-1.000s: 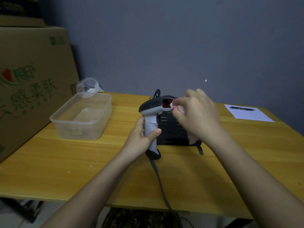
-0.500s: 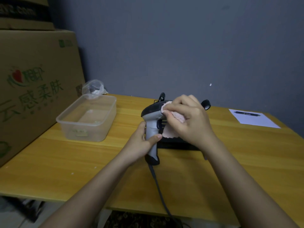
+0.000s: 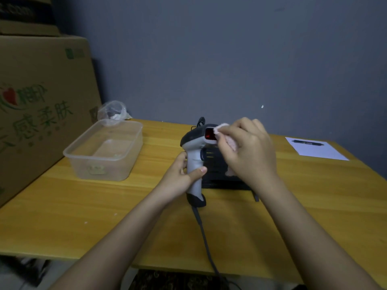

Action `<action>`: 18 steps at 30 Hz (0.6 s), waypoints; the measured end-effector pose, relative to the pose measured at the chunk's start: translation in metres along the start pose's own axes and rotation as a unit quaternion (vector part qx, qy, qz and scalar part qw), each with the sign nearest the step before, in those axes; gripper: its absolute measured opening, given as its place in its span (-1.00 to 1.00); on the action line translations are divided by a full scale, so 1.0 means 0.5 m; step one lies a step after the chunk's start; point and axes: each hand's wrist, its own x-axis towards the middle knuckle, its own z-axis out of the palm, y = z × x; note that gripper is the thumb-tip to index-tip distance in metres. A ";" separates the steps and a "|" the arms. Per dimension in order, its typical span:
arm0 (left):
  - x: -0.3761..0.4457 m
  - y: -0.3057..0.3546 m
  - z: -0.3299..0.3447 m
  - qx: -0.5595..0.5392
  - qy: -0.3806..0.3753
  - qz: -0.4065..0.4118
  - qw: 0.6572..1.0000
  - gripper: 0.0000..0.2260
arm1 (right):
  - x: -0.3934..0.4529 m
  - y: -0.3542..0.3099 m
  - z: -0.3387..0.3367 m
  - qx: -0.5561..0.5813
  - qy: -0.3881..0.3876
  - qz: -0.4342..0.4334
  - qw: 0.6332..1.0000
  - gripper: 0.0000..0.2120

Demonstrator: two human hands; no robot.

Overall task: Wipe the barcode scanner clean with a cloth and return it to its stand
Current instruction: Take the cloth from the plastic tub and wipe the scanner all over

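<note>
Left hand clamped round grey pistol-grip barcode scanner; right hand pinches small pink cloth beside its red window. Risk: trailing grey cable could snag, or dark stand shift during re-docking.

Cloth shifted right, apparently; scanner's red window uncovered.

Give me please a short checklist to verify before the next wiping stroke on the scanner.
1. Left hand grip firm on scanner handle: ok.
2. Cloth held in right hand: ok.
3. Cloth touching the red window: ok, at its right edge.
4. Window already clean: cannot tell.
5. Cable free, not snagged: ok as far as visible.
6. Stand ready behind the scanner: cannot tell, partly hidden.
</note>
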 end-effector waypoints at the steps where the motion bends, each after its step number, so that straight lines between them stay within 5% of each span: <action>1: 0.000 0.001 0.001 0.000 0.001 0.002 1.000 -0.68 | -0.001 -0.006 0.002 0.008 0.008 0.002 1.000 -0.85; 4: 0.000 -0.005 0.000 -0.005 0.015 0.002 1.000 -0.66 | 0.000 -0.011 0.006 -0.002 -0.016 0.059 0.998 -0.85; 18: -0.003 -0.020 -0.016 -0.002 0.042 -0.008 0.999 -0.61 | -0.001 -0.007 0.011 -0.045 -0.065 0.070 0.994 -0.82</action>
